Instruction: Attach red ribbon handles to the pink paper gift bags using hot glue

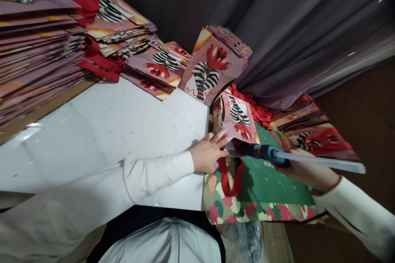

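Left hand, fingers flat and together, pinning small pink bag at table edge to steady it. Right hand, at three o'clock, clamped around glue gun, nozzle aimed at bag.

Pink zebra-striped bag, white table

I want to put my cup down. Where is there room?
The white table is bare between the tall stack and the left hand. It is crowded along the far edge with pink bags and right, by the green bag.
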A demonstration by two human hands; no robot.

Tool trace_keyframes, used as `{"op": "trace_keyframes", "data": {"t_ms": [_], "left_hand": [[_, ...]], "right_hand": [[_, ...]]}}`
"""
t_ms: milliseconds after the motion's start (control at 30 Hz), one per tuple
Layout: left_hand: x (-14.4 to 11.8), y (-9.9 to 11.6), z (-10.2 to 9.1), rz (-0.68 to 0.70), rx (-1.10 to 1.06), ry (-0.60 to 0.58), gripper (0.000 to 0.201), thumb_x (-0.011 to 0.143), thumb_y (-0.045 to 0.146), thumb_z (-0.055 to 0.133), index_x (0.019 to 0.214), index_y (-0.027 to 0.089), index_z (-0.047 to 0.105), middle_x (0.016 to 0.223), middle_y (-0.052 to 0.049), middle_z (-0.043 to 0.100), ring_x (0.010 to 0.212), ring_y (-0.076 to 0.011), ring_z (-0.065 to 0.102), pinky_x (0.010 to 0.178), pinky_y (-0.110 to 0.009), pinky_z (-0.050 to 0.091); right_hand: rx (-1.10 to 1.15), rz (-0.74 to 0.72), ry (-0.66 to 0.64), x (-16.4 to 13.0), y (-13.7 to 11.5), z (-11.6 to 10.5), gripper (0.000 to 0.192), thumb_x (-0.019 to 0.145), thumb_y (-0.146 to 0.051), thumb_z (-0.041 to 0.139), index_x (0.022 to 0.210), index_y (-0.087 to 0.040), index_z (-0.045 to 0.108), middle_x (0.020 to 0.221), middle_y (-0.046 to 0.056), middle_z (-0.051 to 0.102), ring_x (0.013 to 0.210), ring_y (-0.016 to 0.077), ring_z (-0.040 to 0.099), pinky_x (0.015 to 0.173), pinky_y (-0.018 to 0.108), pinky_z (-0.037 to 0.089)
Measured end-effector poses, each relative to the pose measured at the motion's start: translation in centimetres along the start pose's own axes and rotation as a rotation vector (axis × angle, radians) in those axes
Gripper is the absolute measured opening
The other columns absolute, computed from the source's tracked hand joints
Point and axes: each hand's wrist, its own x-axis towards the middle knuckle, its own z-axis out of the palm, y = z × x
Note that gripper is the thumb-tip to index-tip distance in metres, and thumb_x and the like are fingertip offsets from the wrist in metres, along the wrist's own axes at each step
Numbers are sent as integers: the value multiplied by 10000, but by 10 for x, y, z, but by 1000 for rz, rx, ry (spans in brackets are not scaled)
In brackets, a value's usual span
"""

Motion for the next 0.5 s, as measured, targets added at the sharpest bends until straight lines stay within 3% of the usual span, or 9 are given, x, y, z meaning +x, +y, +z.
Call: {"op": "trace_keyframes", "data": {"t_ms": [200, 500], "left_hand": [[0, -1, 2, -1, -15, -4, 504, 739, 285, 581, 1242, 253, 613, 1538, -102, 299, 1439, -369, 106, 1013, -466, 253], [1, 1, 7, 25, 6, 35, 439, 747, 297, 583, 1175, 226, 651, 1538, -95, 308, 1441, -368, 105, 994, -456, 258]], "right_hand": [[-96, 81, -112, 6, -12, -13, 73, 783, -245, 584, 790, -195, 637, 703, 73, 681, 636, 223, 659, 529, 259, 355], [-109, 6, -220, 9, -26, -27, 81, 805, -228, 532, 853, -214, 597, 839, 58, 703, 781, 237, 685, 585, 277, 367]]}}
